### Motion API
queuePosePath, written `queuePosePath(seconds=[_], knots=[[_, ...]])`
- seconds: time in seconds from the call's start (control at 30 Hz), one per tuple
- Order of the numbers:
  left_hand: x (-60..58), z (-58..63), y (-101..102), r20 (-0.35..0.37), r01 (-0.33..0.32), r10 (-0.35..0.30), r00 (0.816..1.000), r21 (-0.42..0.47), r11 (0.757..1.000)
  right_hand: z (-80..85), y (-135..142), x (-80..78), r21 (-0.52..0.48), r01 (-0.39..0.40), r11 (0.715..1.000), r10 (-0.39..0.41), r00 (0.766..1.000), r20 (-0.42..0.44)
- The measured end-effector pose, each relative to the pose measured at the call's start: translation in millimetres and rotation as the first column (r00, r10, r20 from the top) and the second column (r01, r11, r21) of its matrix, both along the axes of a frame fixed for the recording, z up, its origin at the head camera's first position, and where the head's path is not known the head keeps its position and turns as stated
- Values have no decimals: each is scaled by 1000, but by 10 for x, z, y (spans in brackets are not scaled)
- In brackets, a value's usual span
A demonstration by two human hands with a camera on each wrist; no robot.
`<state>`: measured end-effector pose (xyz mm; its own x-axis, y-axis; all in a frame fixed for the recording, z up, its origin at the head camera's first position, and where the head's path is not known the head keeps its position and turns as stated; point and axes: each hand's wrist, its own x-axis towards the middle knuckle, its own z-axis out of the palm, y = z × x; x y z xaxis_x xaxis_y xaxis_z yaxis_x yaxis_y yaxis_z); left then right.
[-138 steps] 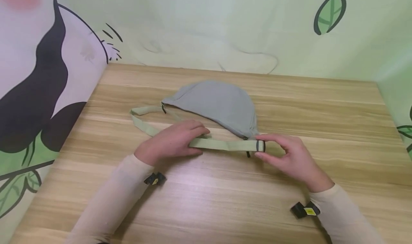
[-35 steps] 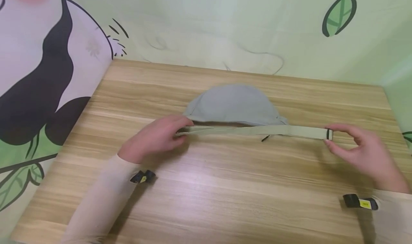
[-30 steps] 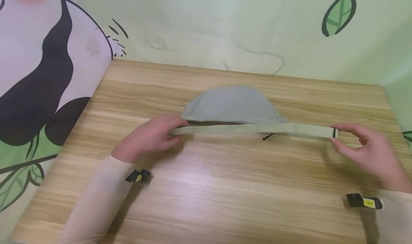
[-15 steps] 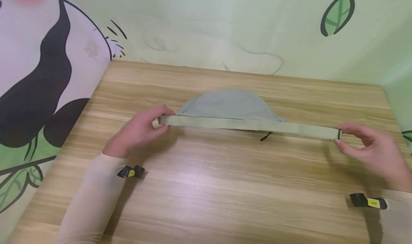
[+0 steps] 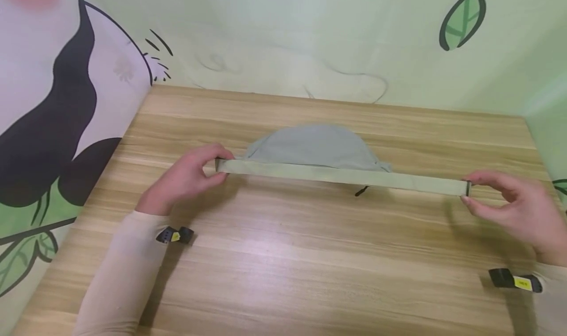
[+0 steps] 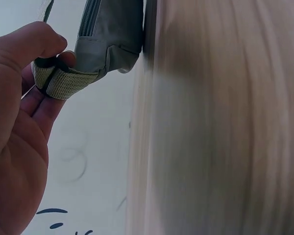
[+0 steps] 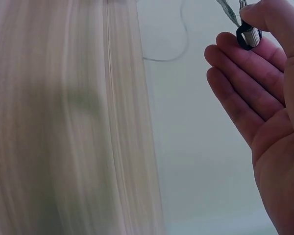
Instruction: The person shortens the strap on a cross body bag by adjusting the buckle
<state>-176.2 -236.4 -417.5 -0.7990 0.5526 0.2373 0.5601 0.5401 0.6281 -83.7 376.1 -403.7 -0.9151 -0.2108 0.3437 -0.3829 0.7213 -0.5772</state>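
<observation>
A grey half-moon waist bag lies on the wooden table, its pale green webbing strap stretched taut in front of it. My left hand pinches the strap's left end between thumb and fingers; in the left wrist view a dark buckle shows there, close to the bag's corner. At the other end my right hand pinches the strap beside a black slider buckle, the remaining fingers extended in the right wrist view. Below the strap hangs a black zip pull.
The wooden table reaches back to a pale green wall with printed leaves. On the left stands a panel with a panda drawing. Small black devices sit at both wrists.
My hands have moved apart, the left one leftward to the strap's left end and the right one rightward with the buckle. The strap has gone from looped to taut, and the bag has turned.
</observation>
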Motion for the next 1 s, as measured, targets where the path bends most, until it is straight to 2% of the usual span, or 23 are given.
queuePosePath(seconds=[0.1,0.3,0.5,0.67,0.77,0.83,1.0], knots=[[-7,-5,-25,3,6,-6,1000,-16,1000,21,-9,5,-19,-25,1000,25,1000,-11],[-39,-29,-47,2,37,-37,999,-24,999,56,-29,-17,-43,-91,995,86,992,-96],[-35,-7,-42,88,-2,4,996,-22,1000,62,-11,-33,-39,-61,997,58,995,-85],[-77,-21,-12,122,-32,32,992,2,999,111,-14,-46,-16,-52,998,50,993,-110],[-114,-53,4,117,-36,36,992,-2,999,137,-37,-56,-23,-79,997,76,991,-114],[-137,-73,13,105,-25,28,994,-25,999,136,-55,-57,-20,-67,998,64,992,-104],[-218,-77,51,45,42,-37,998,-128,991,93,-111,-69,57,-18,998,24,993,-114]])
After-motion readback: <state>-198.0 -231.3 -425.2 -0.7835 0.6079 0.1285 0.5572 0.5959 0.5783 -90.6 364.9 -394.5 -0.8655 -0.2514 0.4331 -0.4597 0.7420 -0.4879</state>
